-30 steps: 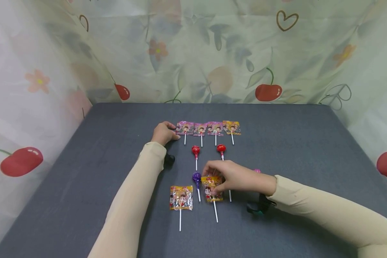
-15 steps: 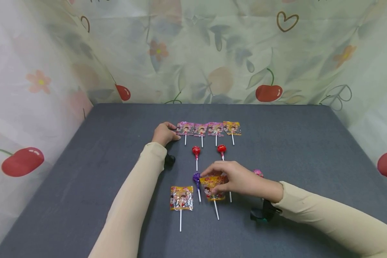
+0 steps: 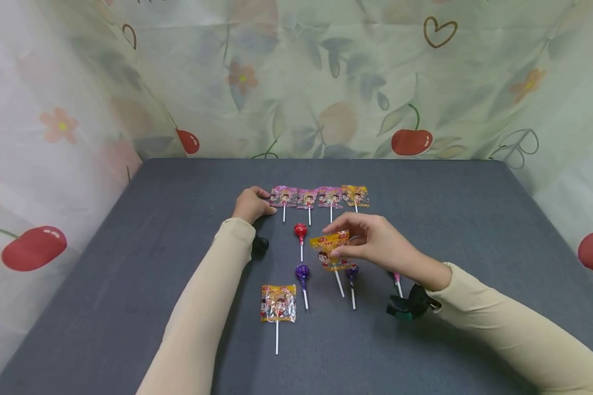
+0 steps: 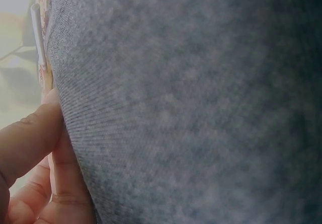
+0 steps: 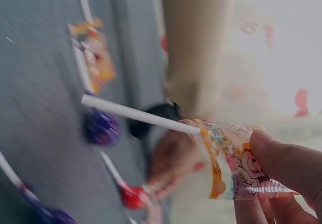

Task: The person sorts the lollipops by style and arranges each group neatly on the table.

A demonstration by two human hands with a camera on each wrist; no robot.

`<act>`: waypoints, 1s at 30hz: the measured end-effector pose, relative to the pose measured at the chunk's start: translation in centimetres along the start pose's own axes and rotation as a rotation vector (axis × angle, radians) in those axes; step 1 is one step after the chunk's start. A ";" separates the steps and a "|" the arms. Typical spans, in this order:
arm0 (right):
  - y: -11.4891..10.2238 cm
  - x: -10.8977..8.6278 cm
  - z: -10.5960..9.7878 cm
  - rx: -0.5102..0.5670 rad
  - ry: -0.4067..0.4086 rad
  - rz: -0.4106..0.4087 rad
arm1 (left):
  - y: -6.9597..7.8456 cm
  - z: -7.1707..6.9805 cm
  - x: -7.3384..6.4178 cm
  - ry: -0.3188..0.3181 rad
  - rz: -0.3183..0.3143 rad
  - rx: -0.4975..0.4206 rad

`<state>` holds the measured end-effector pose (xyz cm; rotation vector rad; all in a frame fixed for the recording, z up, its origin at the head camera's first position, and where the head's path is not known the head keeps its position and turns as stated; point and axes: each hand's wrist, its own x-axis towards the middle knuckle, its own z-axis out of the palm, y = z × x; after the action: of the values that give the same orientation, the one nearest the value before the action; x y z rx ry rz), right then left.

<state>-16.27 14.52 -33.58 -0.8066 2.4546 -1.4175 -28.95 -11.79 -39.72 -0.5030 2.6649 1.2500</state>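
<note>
My right hand [image 3: 378, 238] pinches a lollipop in an orange wrapper [image 3: 328, 258] between thumb and fingers, held above the table with its white stick pointing down. In the right wrist view the wrapper [image 5: 234, 158] is seen close up. My left hand [image 3: 252, 204] rests at the far row, its fingertips by the left edge of the leftmost pink-wrapped lollipop [image 3: 284, 196]. That row also has more pink-wrapped lollipops [image 3: 330, 196] and an orange-wrapped one [image 3: 356, 196]. Below my right hand lies a purple lollipop [image 3: 352, 271].
A red lollipop [image 3: 300, 231] and another purple lollipop [image 3: 302, 272] lie left of my right hand. Nearer lies an orange-wrapped lollipop [image 3: 278, 303]. A pink lollipop [image 3: 397, 278] is partly hidden under my right wrist. Patterned cloth [image 3: 286, 82] rises behind the dark table [image 3: 440, 214].
My right hand has lifted the orange-wrapped lollipop off the table and carried it away from me and slightly right, uncovering the purple lollipop and now covering a red one. My left hand stays put.
</note>
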 end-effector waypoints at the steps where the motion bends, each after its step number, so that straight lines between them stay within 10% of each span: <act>1: -0.1 0.1 -0.4 0.024 0.023 0.008 | 0.0 0.0 0.0 -0.001 -0.002 -0.001; 16: 2.9 3.2 -6.5 -0.092 0.428 0.025 | 0.1 -0.1 -0.1 0.005 -0.009 -0.011; 30: 9.3 6.3 -9.1 -0.179 0.483 0.303 | 0.3 -0.2 -0.4 -0.007 -0.009 -0.015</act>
<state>-28.67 21.53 -36.06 -0.1014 2.9290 -1.4182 -28.67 -11.71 -39.28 -0.5113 2.6462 1.2682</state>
